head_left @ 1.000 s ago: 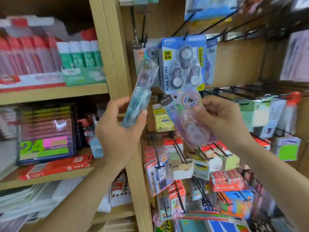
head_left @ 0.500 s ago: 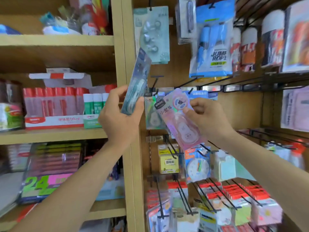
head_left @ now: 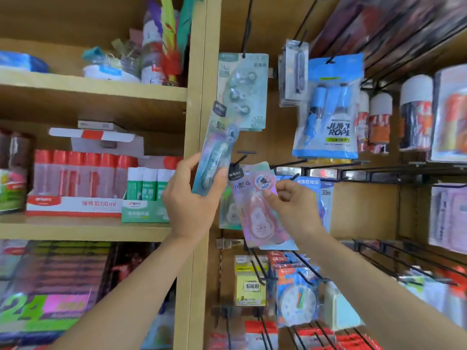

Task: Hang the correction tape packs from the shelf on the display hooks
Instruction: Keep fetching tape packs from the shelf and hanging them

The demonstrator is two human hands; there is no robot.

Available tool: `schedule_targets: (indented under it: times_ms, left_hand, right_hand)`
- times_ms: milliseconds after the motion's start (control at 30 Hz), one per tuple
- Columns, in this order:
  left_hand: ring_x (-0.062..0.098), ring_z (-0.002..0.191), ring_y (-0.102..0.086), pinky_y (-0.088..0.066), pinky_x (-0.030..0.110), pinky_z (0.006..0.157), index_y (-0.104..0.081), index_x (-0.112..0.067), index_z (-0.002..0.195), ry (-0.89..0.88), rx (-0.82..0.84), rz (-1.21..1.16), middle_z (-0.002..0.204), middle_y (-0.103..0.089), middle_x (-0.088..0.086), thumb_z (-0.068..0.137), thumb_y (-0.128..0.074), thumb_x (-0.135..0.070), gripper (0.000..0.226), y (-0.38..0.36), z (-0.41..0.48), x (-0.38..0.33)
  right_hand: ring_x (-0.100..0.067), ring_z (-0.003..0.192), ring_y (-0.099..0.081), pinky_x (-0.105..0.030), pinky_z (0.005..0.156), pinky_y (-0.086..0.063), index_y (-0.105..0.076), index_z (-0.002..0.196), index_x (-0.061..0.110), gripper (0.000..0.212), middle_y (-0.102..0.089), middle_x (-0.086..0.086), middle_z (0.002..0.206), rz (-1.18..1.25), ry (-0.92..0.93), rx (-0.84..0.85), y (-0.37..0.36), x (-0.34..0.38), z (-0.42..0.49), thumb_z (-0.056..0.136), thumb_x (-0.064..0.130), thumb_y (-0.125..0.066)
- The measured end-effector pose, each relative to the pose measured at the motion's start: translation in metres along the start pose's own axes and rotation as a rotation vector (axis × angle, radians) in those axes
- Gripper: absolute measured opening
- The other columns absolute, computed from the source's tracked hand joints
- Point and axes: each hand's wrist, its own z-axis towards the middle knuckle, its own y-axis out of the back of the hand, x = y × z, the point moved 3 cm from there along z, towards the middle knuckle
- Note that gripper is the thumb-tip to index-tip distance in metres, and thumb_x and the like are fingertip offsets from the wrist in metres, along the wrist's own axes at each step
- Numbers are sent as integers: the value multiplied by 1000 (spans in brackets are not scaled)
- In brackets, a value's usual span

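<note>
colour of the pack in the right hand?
Pink correction tape pack, shiny card; head view.

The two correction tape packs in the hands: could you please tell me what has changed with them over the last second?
The view tilted upward, so higher shelves and hooks now show. The right hand brought the pink pack up to the black hook, where its top corner now sits; whether it is threaded is unclear. The left hand still holds the blue pack upright beside it. Neither pack was let go.

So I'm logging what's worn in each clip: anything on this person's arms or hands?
Nothing visible. The left hand and right hand are bare, with no gloves, rings, watch or bracelets. Both forearms are bare to the frame edge; no sleeve shows.
</note>
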Motion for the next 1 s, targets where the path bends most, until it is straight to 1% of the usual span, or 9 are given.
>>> schedule_targets:
  times_ms: [133,167,267,333,467,600,700,833,1000]
  left_hand:
    - [17,82,-69,-57,43,64,-68,-5,113,-33,-9,20,98,-67,-10,88,-74,-39,43,2,1,1]
    - [18,81,-70,-57,43,63,-68,-5,113,-37,-8,23,97,-68,-9,87,-74,-39,43,2,0,2]
    - [18,80,-70,-56,41,63,-68,-5,112,-38,-16,35,96,-70,-6,87,-76,-36,40,2,0,3]
    - [15,79,-69,-55,38,62,-67,-6,112,-44,-14,49,96,-70,-7,88,-75,-37,40,3,0,2]
    - [14,76,-69,-53,35,61,-67,-8,111,-51,-13,61,94,-66,-13,88,-73,-42,42,4,0,2]
    - [13,77,-69,-53,32,60,-66,-7,112,-50,-19,56,95,-67,-12,88,-73,-39,40,4,0,2]
    - [13,79,-69,-54,34,61,-65,-6,113,-52,-20,45,98,-67,-11,89,-74,-35,39,4,0,1]
    - [15,82,-71,-56,41,60,-63,-6,115,-43,-14,32,100,-67,-11,88,-76,-32,39,4,-1,3]
    - [13,84,-70,-56,36,63,-62,-6,116,-30,-16,40,101,-69,-8,90,-74,-35,41,5,-1,2]
  right_hand:
    - [-29,67,-68,-46,64,-56,-69,81,16,13,-74,-10,76,-18,-4,-42,-5,-6,4,90,24,-73]
    - [-28,66,-68,-44,63,-56,-69,80,16,13,-74,-9,74,-22,4,-44,-6,-7,4,90,24,-73]
    - [-12,57,-57,-28,53,-46,-67,78,14,15,-71,-11,71,-46,30,-66,-11,-5,4,90,21,-73]
    - [-10,55,-54,-24,51,-44,-67,77,15,16,-70,-10,69,-54,27,-87,-14,-4,4,89,22,-73]
    - [-9,51,-49,-24,50,-41,-65,74,16,18,-64,0,60,-4,-17,-111,-16,-3,-1,90,23,-73]
    - [-17,64,-62,-38,62,-54,-71,86,11,11,-74,-10,77,129,-123,-88,-16,-4,-7,89,21,-74]
    - [-20,66,-64,-36,64,-53,-72,86,11,11,-75,-8,76,187,-185,-89,-13,-2,-7,89,21,-74]
    - [-18,62,-60,-27,55,-48,-72,86,11,11,-72,0,68,150,-200,-60,-10,3,-3,88,22,-75]
    - [-14,58,-60,-30,58,-49,-70,81,16,12,-72,0,68,-17,-93,-75,-9,3,8,86,25,-76]
